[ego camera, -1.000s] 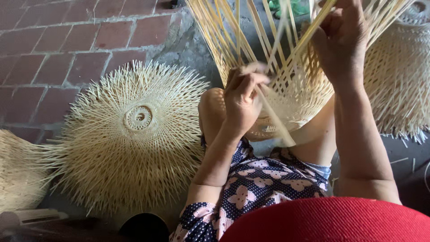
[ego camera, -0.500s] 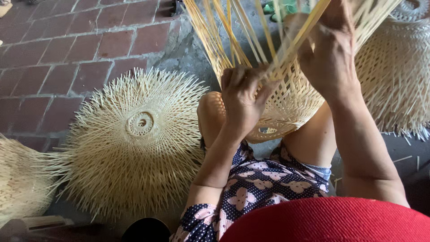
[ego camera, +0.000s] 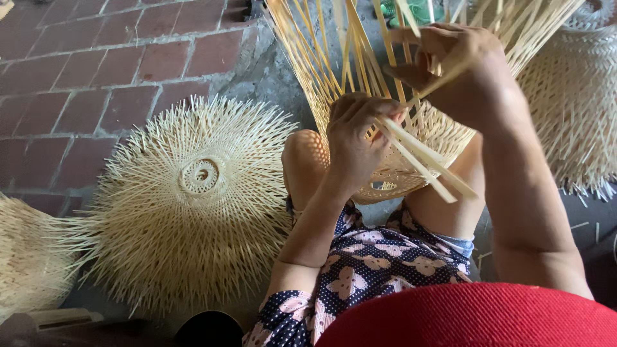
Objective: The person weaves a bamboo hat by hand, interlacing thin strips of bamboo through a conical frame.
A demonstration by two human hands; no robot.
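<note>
A half-woven bamboo basket (ego camera: pixel 443 138) rests between my knees, its long loose strips fanning up and away from me. My left hand (ego camera: pixel 353 138) grips a few flat bamboo strips (ego camera: pixel 424 164) that jut down to the right across the basket's side. My right hand (ego camera: pixel 450 64) is higher up among the upright strips, with its fingers pinched on one strip near the top.
A finished round woven bamboo piece (ego camera: pixel 193 199) with spiky edges lies on the ground to my left. Another lies at the far left (ego camera: pixel 26 257), and one more stands at the right (ego camera: pixel 578 109). Red brick paving (ego camera: pixel 96 71) lies beyond. A green object (ego camera: pixel 411 9) shows at the top.
My right hand has come down and toward me along the upright strips. The left hand stays on its strips, which now stick out further to the lower right.
</note>
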